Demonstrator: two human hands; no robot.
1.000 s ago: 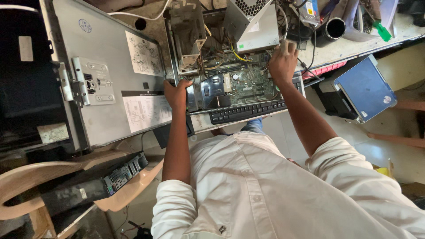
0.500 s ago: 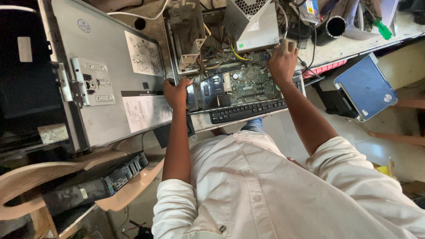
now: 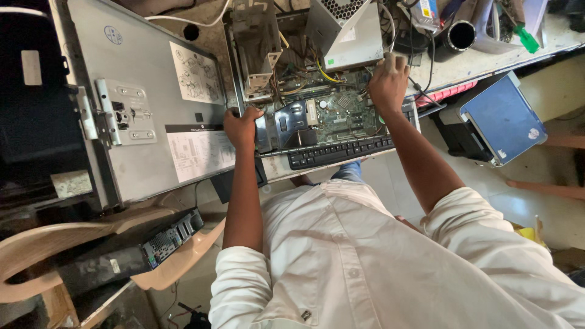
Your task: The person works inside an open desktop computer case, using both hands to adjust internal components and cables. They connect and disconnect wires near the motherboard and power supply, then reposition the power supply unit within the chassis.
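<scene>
Cluttered with cables, a metal pipe (image 3: 460,35) and a green-handled tool (image 3: 524,35), a repair workbench (image 3: 487,67) fills the top of the head-camera view as a person in a white shirt (image 3: 390,262) leans over an opened desktop computer case (image 3: 317,91). The left hand (image 3: 242,127) closes around the case's near left edge, beside the swung-open grey side panel (image 3: 146,103) with its diagram stickers. The right hand (image 3: 387,85) rests, fingers curled, on the far right side of the case, just below the tilted power supply unit (image 3: 347,33); whether it pinches anything there cannot be told. The hands sit well apart, the green motherboard (image 3: 338,116) lying between them.

A black keyboard (image 3: 341,152) rests against the case's near edge, directly in front of the person. A blue-lidded device (image 3: 503,119) sits on a lower surface to the right, and another computer unit (image 3: 122,256) lies on a beige plastic chair (image 3: 79,244) at lower left.

Steadying the chassis well appears to call for a firm, even grip on the metal frame at both sides, palms kept clear of the board's components and loose wires, and the keyboard watched so it does not slide off.
</scene>
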